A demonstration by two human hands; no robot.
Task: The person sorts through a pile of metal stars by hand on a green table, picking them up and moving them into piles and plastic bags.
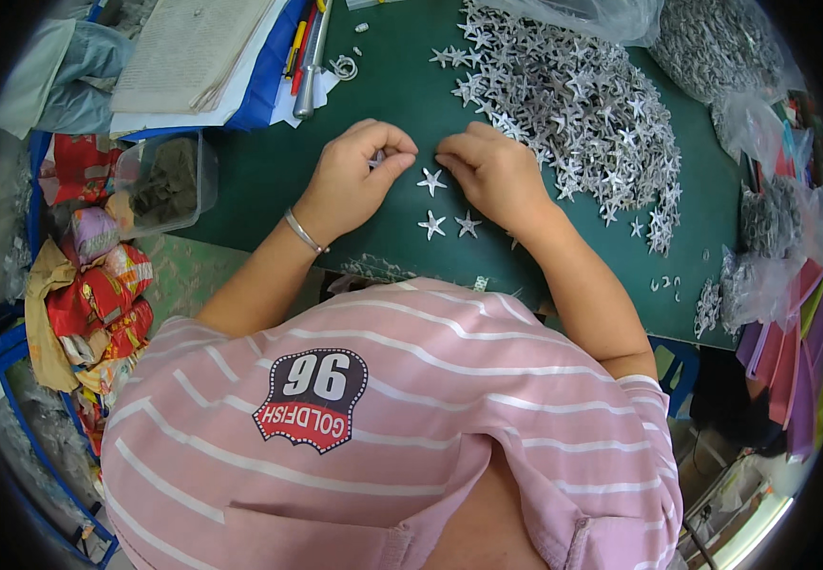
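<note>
My left hand (350, 180), with a silver bangle at its wrist, is closed in a pinch. A bit of a silver metal starfish (376, 160) shows inside its curled fingers. Facing it across a small gap, my right hand (505, 179) is pinched too; whatever its fingertips hold is hidden. Three loose pieces lie on the green tabletop between my hands: one silver starfish (432, 181) just below the fingertips, another starfish (431, 224) nearer me, and a darker starfish (468, 224) beside that. Beyond my right hand spreads a large heap of silver starfish (583, 114).
Papers (183, 57) on a blue folder, pens (297, 47) and a metal rod (309, 81) occupy the far left. A clear plastic tub (204, 180) sits at the left edge. Bagged metal pieces (716, 47) and small curved bits (666, 283) are on the right.
</note>
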